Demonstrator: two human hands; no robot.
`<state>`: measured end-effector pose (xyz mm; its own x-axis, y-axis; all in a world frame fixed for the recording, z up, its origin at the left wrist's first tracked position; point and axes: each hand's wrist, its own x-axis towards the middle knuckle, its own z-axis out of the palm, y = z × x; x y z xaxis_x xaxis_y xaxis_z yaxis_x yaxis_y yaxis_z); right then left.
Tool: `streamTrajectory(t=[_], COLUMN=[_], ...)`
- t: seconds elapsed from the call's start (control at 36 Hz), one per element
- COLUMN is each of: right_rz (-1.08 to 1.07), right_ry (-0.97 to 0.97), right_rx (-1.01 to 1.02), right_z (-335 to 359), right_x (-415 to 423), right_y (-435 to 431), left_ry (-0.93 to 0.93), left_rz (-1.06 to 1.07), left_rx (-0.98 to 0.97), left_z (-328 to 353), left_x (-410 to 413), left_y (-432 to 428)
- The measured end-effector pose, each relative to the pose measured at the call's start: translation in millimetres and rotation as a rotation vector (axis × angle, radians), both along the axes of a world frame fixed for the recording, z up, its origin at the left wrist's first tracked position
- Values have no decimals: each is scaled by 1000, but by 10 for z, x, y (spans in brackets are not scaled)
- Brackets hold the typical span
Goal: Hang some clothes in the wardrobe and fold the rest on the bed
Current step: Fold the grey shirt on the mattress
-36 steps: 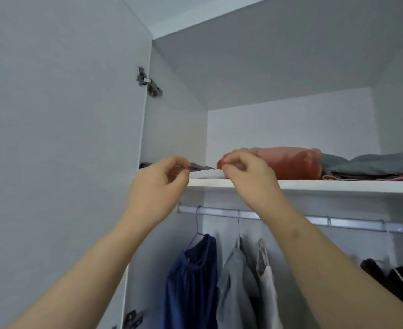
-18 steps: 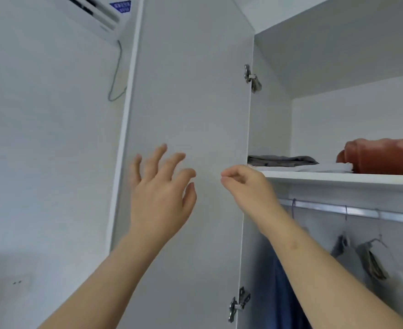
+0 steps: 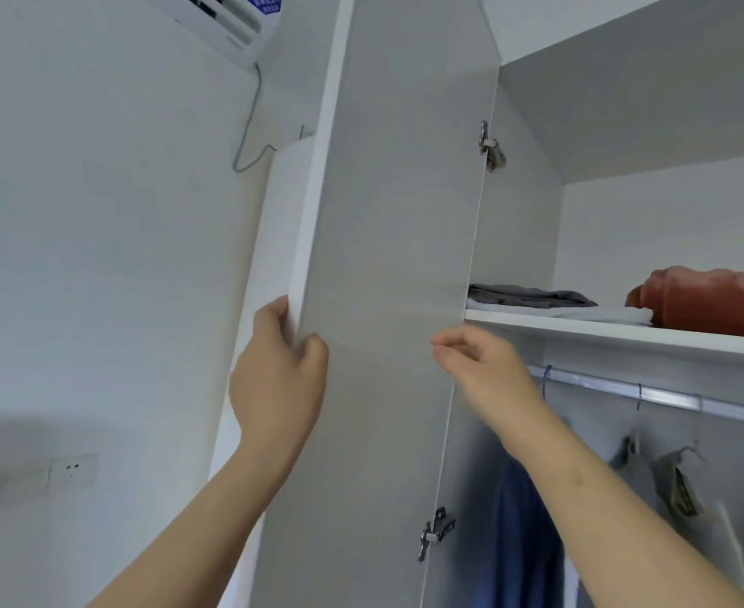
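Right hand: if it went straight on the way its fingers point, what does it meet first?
The right hand points left, at the inner face of the open wardrobe door. That panel is probably first contact; the fingertips overlap it in the picture, but the depth gap is unclear.

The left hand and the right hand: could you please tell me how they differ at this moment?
The left hand grips the wardrobe door by its free edge; the right hand holds nothing. The left hand wraps round that edge; the right hand curls loosely in front of the door. Both are raised, bare-armed.
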<state>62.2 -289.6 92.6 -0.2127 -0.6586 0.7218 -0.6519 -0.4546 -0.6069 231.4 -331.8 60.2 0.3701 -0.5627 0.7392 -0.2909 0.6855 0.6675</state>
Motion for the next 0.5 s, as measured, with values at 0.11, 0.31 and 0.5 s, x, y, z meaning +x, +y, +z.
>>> streamTrajectory(t=[0.11, 0.31, 0.5], right_rz=[-42, -173, -469], right_ry=[-42, -120, -150], right_rx=[30, -20, -40], right_z=[-49, -78, -191], right_x=[-249, -748, -1350], right_y=[262, 828, 1514], left_ry=[-37, -371, -813], left_rz=[-170, -220, -412], left_rx=[-84, -316, -211], left_z=[-117, -270, -211], left_x=[-251, -1077, -2151], left_y=[416, 824, 1229])
